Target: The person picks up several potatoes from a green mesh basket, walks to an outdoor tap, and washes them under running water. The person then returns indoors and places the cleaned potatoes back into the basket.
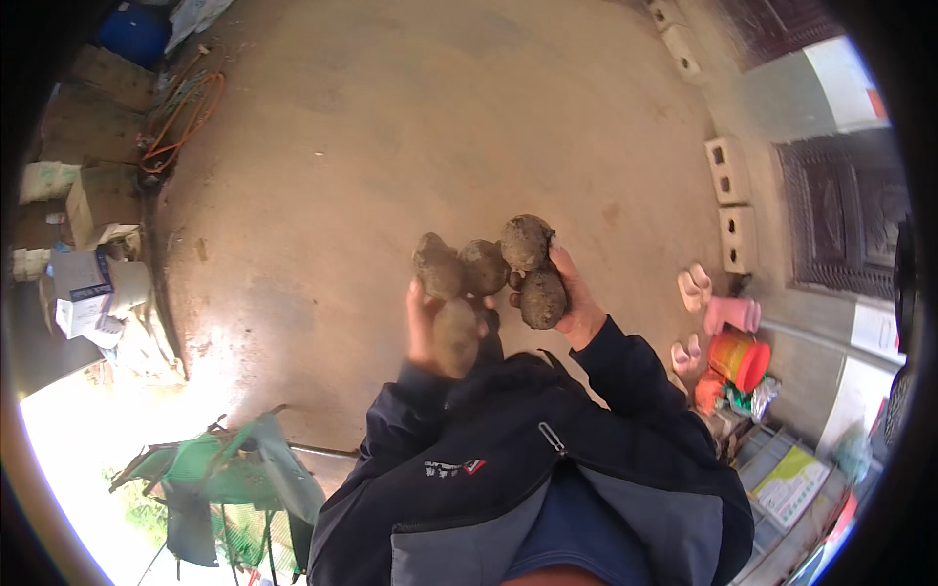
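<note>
In front of my chest, both hands hold dirt-covered brown potatoes above the floor. My left hand (422, 324) is closed around a lumpy potato (439, 269) and a paler, blurred potato (455, 334) closer to my body. Between the hands sits a rounder potato (484, 267); which hand bears its weight I cannot tell. On the other side, my right hand (580, 301) grips two potatoes: a larger one (528, 240) on the far side and a darker one (543, 298) below it. The potatoes hide most of the fingers of both hands.
Bare concrete floor (469, 127) spreads ahead. Cardboard boxes (103, 195) and an orange hose (191, 122) line the left. Along the right wall are hollow blocks (726, 171), pink boots (733, 314) and an orange-red bucket (741, 361). A green folding frame (225, 464) stands near left.
</note>
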Tool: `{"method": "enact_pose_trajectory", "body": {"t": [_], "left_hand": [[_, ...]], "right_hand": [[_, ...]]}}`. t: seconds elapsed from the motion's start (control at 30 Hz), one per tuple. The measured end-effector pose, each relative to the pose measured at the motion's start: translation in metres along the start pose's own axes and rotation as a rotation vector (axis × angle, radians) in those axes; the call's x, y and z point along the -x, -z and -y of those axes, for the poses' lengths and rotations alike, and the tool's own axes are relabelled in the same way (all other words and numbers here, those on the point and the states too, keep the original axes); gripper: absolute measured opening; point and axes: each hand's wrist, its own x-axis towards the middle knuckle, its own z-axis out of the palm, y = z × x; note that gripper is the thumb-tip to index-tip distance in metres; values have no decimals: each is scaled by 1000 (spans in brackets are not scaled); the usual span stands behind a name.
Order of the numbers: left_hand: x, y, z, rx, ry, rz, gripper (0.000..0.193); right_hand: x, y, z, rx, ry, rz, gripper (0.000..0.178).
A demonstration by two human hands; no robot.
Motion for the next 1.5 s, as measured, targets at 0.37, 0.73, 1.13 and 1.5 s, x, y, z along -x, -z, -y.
{"method": "enact_pose_trajectory", "body": {"t": [0.37, 0.73, 1.13, 1.5], "left_hand": [[-231, -81, -200, -59, -169, -32, 73], [-440, -127, -492, 206, -674, -221, 65], [-856, -277, -837, 96, -550, -114, 51], [-1218, -429, -1085, 271, -593, 50, 50]], "right_hand": [[-251, -151, 167, 52, -97, 136, 52], [-597, -353, 389, -114, -275, 414, 47], [-846, -379, 741, 18, 554, -208, 41], [-1262, -597, 1003, -25, 437, -126, 40]]}}
